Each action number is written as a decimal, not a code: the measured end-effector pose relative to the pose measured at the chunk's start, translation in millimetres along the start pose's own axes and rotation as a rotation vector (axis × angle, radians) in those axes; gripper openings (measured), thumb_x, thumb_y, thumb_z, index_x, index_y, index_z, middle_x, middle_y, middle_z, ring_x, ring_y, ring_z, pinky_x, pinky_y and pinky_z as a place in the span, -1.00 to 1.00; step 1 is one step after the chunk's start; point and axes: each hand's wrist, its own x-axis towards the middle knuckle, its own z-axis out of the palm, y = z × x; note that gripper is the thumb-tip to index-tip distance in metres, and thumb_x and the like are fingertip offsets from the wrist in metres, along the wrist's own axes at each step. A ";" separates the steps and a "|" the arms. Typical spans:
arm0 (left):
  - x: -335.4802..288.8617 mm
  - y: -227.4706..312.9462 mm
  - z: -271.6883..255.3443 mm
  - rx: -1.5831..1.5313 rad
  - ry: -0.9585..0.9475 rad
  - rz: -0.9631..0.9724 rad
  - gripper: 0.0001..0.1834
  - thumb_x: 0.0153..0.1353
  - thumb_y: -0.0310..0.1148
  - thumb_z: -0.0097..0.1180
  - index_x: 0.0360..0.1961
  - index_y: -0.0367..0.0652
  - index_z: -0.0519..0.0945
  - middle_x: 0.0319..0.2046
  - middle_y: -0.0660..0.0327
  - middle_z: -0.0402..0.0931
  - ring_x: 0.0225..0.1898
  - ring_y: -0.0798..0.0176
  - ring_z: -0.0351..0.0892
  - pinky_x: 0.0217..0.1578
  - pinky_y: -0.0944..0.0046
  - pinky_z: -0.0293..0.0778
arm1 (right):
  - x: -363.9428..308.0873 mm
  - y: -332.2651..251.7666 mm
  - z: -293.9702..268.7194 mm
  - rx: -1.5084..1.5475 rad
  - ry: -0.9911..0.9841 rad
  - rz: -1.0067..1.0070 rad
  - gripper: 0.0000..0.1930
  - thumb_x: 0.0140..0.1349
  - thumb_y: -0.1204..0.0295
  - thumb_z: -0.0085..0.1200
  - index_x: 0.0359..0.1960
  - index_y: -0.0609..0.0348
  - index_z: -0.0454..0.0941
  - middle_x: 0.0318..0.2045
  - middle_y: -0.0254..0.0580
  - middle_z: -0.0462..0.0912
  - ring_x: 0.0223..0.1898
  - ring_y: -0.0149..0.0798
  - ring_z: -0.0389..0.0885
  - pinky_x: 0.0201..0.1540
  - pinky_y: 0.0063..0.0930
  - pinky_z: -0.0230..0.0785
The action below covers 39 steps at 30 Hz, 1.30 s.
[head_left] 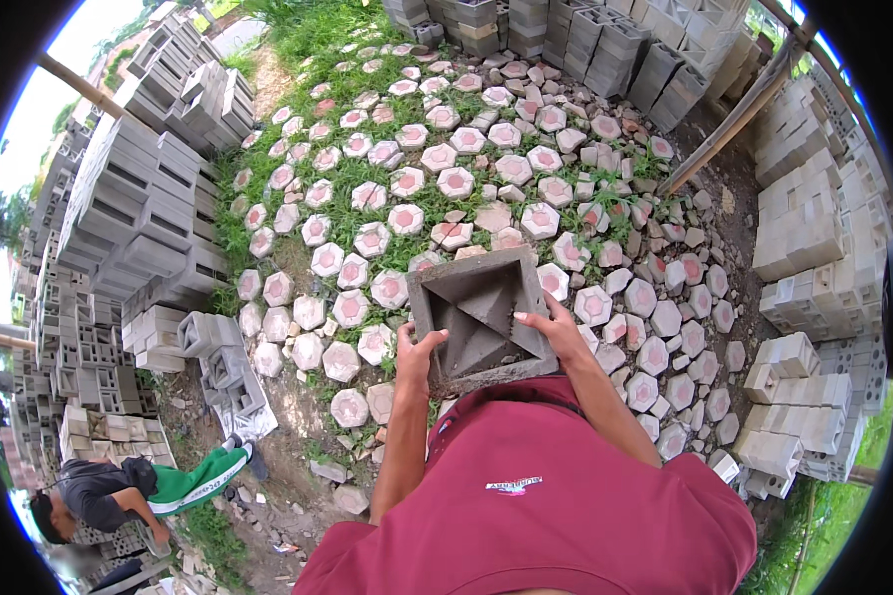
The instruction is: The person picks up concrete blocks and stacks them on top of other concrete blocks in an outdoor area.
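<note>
Close in front of my body I hold a square grey concrete ventilation block (480, 309), with a raised frame and slanted faces inside that meet in a diagonal pattern. My left hand (418, 349) grips its left side, thumb over the rim. On the right edge my right hand (556, 330) is closed, its thumb lying on the frame. The fingers behind the block are mostly hidden. Below and beyond it, hexagonal paving blocks (406, 218) with reddish centres are spread over grass and rubble.
Stacked grey hollow blocks (139, 198) line the left, more block stacks (799, 223) the right and far side. A slanting wooden pole (729, 119) stands at upper right. Similar square blocks (230, 369) lie at left, near a bending person (119, 496) in green trousers.
</note>
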 end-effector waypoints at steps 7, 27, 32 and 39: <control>146.2 50.4 46.3 -0.058 0.071 0.072 -0.37 -0.13 -0.42 0.29 0.01 -0.29 0.30 -0.26 0.08 0.49 -0.28 0.22 0.53 -0.24 0.26 0.48 | 176.2 -50.6 -17.1 0.026 -0.135 -0.002 -0.22 -0.02 0.49 0.22 0.30 0.39 0.18 -0.04 -0.09 0.54 -0.10 -0.31 0.55 -0.02 -0.46 0.41; 392.4 229.7 230.2 0.188 -0.046 0.033 -0.38 -0.13 -0.43 0.15 0.05 -0.27 0.32 -0.32 0.13 0.47 -0.37 0.25 0.51 -0.37 0.26 0.46 | 426.3 -199.8 -77.9 0.264 0.039 -0.119 -0.18 0.04 0.37 0.35 0.28 0.43 0.16 -0.09 -0.03 0.57 -0.14 -0.29 0.60 -0.08 -0.45 0.46; 472.1 250.7 291.7 0.240 -0.146 -0.013 -0.48 -0.15 -0.43 0.11 -0.06 -0.23 0.40 -0.35 0.13 0.44 -0.40 0.20 0.50 -0.42 0.23 0.47 | 482.4 -232.0 -107.4 0.322 0.175 -0.067 -0.33 0.05 0.40 0.33 0.19 0.32 0.31 -0.11 -0.10 0.59 -0.16 -0.30 0.60 -0.09 -0.45 0.46; 629.3 287.8 387.3 0.308 -0.248 -0.023 -0.38 -0.17 -0.39 0.19 0.02 -0.27 0.36 -0.29 0.10 0.49 -0.31 0.21 0.49 -0.30 0.23 0.43 | 625.2 -276.9 -162.6 0.232 0.331 -0.071 -0.15 -0.01 0.49 0.21 0.36 0.36 0.07 0.01 0.02 0.52 -0.07 -0.20 0.58 -0.01 -0.42 0.42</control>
